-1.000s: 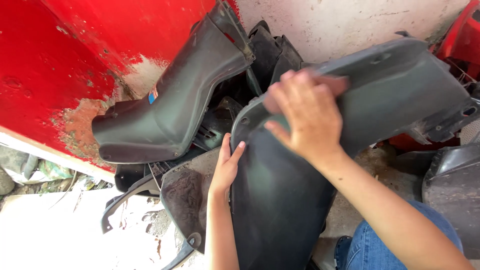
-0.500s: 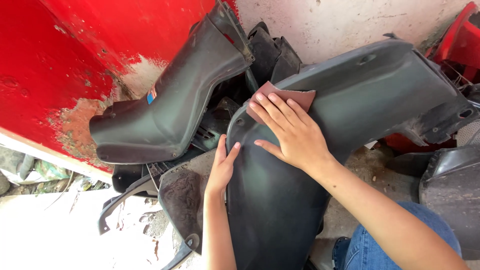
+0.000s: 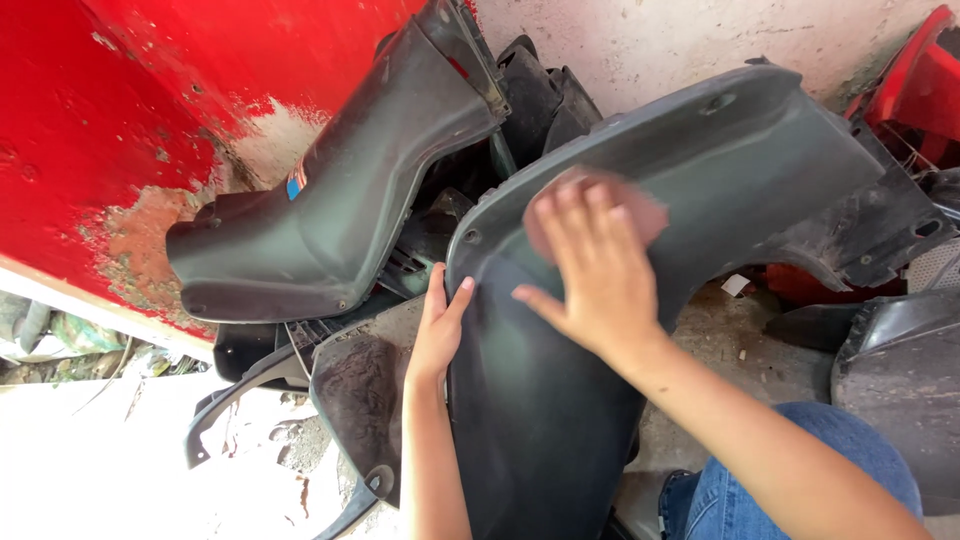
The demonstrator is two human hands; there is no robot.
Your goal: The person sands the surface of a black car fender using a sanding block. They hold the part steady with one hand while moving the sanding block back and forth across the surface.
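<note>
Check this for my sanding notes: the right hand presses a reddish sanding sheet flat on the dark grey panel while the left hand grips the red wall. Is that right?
Not quite. In the head view the left hand grips the edge of the dark grey panel, not the red wall. The rest holds: the right hand presses the reddish sanding sheet flat on that panel.

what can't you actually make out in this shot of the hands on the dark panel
Head view only:
- The sandpaper sheet: mostly covered by the right hand, which is motion-blurred.
- The left hand: its palm faces the dark plastic panel, so its grip on the edge is hidden.
- The panel's lower end: cut off by the bottom edge.
- The stacked black parts behind: hidden by the panel in front.
</note>
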